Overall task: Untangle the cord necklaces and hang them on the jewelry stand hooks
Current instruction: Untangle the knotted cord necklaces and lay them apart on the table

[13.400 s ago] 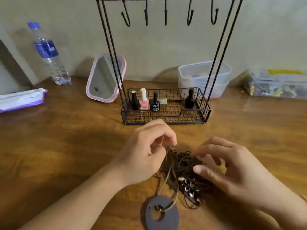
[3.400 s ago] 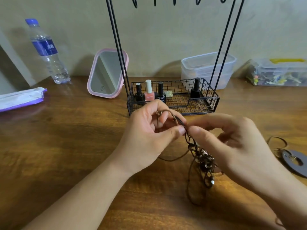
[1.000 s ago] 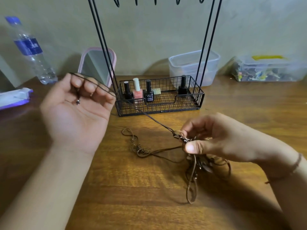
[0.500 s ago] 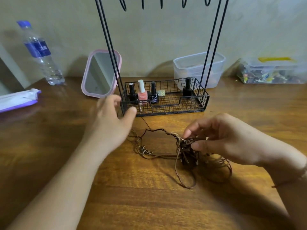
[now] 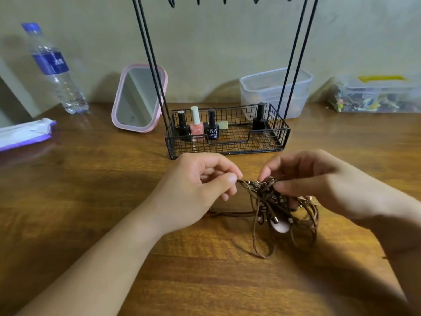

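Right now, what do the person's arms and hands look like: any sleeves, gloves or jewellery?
Both forearms are bare as far as the frame shows: no sleeves and no gloves. The left hand shows no ring, watch or band, with short plain nails. The right hand likewise shows no rings; its wrist is partly blurred, so a band there cannot be ruled out.

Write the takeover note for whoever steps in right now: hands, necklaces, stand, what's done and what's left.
Left hand pinches a strand at the left end of the tangled brown cord necklaces.
Right hand grips the top of the bundle, which rests on the brown wooden table, in front of the black wire jewelry stand.
Done: nothing shows hung on the visible hook tips.
Left: separate the cords and hang each one.
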A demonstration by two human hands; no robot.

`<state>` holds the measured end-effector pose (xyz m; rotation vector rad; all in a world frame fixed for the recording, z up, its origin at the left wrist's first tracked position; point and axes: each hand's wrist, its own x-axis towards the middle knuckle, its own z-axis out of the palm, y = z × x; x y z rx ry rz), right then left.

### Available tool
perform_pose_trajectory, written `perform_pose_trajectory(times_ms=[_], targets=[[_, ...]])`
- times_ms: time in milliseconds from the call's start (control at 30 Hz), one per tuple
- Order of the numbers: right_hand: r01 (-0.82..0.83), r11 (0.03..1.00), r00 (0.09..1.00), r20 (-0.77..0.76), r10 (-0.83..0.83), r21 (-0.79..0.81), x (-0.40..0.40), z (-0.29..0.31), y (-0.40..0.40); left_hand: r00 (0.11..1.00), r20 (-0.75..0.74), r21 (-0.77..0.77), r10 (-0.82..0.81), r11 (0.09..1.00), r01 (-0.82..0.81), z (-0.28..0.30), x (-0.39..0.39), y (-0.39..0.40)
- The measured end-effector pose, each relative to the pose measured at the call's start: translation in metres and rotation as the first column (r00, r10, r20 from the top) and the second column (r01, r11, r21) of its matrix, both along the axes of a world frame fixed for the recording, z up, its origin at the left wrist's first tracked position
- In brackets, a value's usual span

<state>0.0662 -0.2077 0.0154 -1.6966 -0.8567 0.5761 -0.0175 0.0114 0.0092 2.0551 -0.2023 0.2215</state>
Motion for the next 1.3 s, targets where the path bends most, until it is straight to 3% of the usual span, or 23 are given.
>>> perform_pose_trajectory(times_ms=[167, 367, 500, 733, 967, 1133, 1300], targets=[[0.028, 0.994, 0.999, 0.05, -0.023, -0.104, 0.0, -0.004, 0.002, 0.998, -0.038, -0.067, -0.059, 0.996, 0.056, 0.002, -0.001, 0.003], [0.042, 0.993, 0.988, 0.15, -0.024, -0.115, -0.008, 0.0, 0.008, 0.997, 0.042, 0.033, -0.072, 0.997, 0.071, 0.0, -0.004, -0.003], [0.146, 0.981, 0.893, 0.444, -0.074, -0.13, -0.011, -0.004, 0.014, 0.996, 0.054, 0.032, -0.073, 0.997, 0.071, 0.0, -0.004, -0.003], [0.194, 0.974, 0.849, 0.517, -0.108, -0.115, -0.016, -0.009, 0.022, 0.996, 0.053, 0.039, -0.077, 0.996, 0.075, -0.002, -0.003, -0.003], [0.157, 0.981, 0.88, 0.467, -0.087, -0.113, -0.017, -0.009, 0.021, 0.997, 0.08, 0.095, -0.012, 0.995, 0.005, -0.001, -0.002, -0.004], [0.084, 0.996, 0.967, 0.243, -0.083, 0.003, -0.017, -0.005, 0.021, 0.978, 0.186, 0.27, 0.093, 0.952, -0.142, -0.004, -0.002, -0.002], [0.039, 0.98, 0.999, -0.038, -0.032, 0.198, -0.019, 0.005, 0.016, 0.972, 0.2, 0.265, 0.126, 0.948, -0.178, -0.005, 0.0, -0.001]])
